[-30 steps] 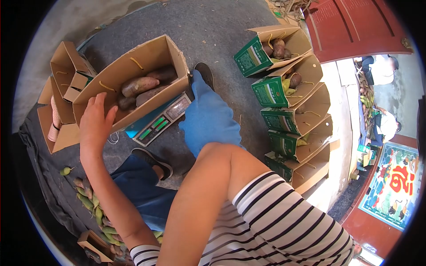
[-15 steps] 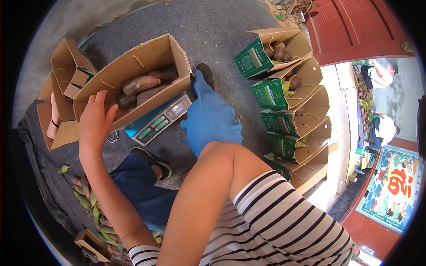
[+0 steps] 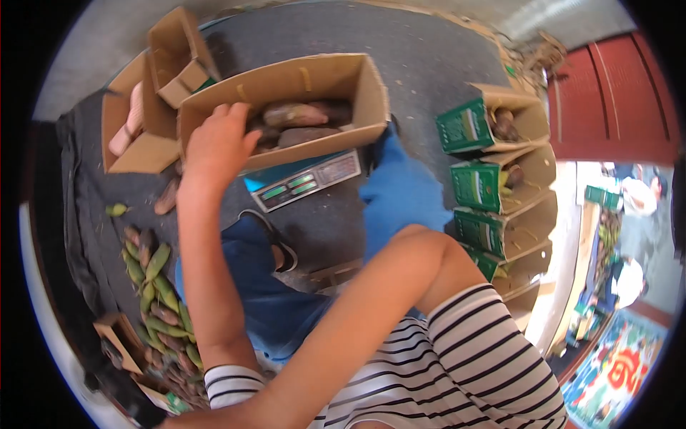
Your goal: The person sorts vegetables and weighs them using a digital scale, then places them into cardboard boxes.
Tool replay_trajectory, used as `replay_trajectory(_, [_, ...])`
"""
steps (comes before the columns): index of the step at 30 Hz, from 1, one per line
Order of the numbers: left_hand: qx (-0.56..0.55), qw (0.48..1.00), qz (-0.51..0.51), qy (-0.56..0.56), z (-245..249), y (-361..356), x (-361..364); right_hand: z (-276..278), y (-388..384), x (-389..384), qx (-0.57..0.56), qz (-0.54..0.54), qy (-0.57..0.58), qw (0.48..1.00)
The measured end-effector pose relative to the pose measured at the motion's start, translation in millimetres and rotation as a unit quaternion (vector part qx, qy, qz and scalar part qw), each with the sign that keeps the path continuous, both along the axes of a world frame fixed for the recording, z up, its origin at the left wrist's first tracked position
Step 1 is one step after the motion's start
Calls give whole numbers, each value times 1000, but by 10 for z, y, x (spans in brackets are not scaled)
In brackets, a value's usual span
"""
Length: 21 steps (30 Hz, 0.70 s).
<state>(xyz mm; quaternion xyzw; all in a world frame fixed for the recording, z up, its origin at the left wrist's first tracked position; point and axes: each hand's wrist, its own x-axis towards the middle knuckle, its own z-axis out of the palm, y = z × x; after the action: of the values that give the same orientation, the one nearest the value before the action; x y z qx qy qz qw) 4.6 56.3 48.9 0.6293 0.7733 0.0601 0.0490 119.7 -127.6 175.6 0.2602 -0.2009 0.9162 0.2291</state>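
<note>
My left hand (image 3: 218, 139) is over the near left end of a long open cardboard box (image 3: 368, 93), thumb apart from the slightly bent fingers, with nothing visibly held. Inside the box lie several reddish-brown tubers (image 3: 294, 114). The box rests on a digital scale (image 3: 307, 180) with lit green displays. My right forearm crosses low in front of me toward the bottom left, and the hand itself is out of the frame. Green and brown produce (image 3: 164, 289) lies piled on the ground at the left.
Two open cartons (image 3: 153, 146) (image 3: 171, 71) stand left of the long box. A row of green-fronted cartons (image 3: 475, 182) stands at the right, some holding produce. A small carton (image 3: 118, 343) is at lower left. Two people are at the far right, beyond a red door (image 3: 607, 100).
The view has shifted, so the box, scale and cartons appear farther right. My right forearm now reaches farther toward the lower left. My left hand remains at the box's left end.
</note>
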Motion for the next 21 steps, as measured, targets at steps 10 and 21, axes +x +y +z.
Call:
replay_trajectory(10, [-66,996,54,-39,12,60,121,61,1366,34,239,182,-296,907])
replay_trajectory(21, [-41,989,53,-129,-126,188,206,-518,2069,144,613,-339,-414,581])
